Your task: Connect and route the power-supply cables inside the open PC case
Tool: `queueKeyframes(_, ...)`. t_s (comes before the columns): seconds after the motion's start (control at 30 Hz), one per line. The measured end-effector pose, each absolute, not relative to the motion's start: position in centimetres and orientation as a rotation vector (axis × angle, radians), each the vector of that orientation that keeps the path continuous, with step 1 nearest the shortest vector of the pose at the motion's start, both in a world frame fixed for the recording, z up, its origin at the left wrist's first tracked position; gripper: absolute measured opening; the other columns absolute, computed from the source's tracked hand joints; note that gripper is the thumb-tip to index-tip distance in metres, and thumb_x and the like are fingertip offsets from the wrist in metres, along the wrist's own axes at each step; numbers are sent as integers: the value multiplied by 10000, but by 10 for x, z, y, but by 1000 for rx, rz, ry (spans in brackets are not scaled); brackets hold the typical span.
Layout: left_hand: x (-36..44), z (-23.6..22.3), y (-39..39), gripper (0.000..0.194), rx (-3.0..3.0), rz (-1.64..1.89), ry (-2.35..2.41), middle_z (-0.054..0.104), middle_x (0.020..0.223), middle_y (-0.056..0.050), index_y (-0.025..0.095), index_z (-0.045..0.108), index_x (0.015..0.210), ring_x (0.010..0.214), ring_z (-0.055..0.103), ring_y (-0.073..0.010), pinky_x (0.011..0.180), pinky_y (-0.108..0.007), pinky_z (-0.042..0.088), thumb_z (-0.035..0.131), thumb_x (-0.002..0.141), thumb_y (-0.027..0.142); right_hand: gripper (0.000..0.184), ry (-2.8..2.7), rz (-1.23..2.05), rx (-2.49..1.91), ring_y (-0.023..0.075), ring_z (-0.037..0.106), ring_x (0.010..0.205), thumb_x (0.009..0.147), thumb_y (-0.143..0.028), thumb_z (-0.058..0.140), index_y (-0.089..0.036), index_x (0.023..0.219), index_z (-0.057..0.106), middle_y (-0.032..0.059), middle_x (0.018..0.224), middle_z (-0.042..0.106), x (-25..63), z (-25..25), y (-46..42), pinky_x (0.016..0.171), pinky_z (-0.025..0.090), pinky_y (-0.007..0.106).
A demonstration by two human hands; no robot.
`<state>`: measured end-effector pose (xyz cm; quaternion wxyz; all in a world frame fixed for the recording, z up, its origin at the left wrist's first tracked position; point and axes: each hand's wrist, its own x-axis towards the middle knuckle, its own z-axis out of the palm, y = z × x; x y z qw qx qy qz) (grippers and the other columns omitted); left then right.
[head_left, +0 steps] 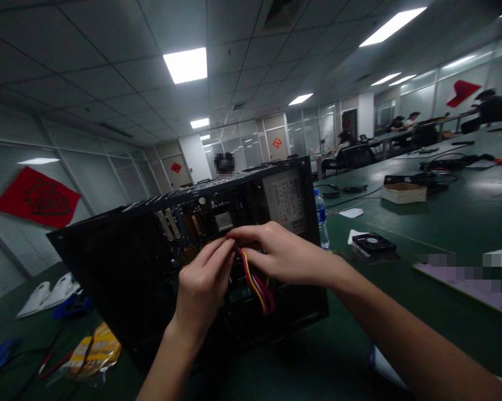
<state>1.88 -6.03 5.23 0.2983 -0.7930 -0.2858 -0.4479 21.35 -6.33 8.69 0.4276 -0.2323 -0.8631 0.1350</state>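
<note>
An open black computer case (108, 278) stands on the green table in front of me, its motherboard (211, 214) and labelled power supply (283, 195) showing inside. My left hand (204, 273) and my right hand (276, 250) meet at their fingertips in front of the board. From the right hand's fingers hangs a bundle of power cables (257, 287) in yellow, red and purple. The left fingers are pinched together at the bundle's upper end. What lies between those fingertips is hidden.
Right of the case stand a water bottle (321, 217), a black cooling fan (374, 243) and a cardboard box (403, 192). A yellow packet (94, 351), loose wires and blue items lie at left. Behind the case a person's head (224, 163) shows; other people sit farther back.
</note>
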Motion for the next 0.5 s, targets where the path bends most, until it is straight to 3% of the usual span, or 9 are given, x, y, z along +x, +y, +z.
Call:
queueKeyframes(0.2,20,52,-56,220,-2119,-1258,-848,715,1064,-94,158,674,1080,946,695,-182,900,-312,572,567,888,155,552,-2275,93,-475,204,608,1104,761,32,518,-161,1276,556,105,1194,660,212,78,-45,940,483,340)
queueKeyframes(0.5,19,56,-58,283,-2157,-1082,-991,691,1126,-90,169,628,1151,1010,674,-199,932,-324,547,527,887,182,220,-2319,-530,-897,230,565,942,924,-98,451,-130,1094,586,118,994,661,204,80,-51,748,515,335)
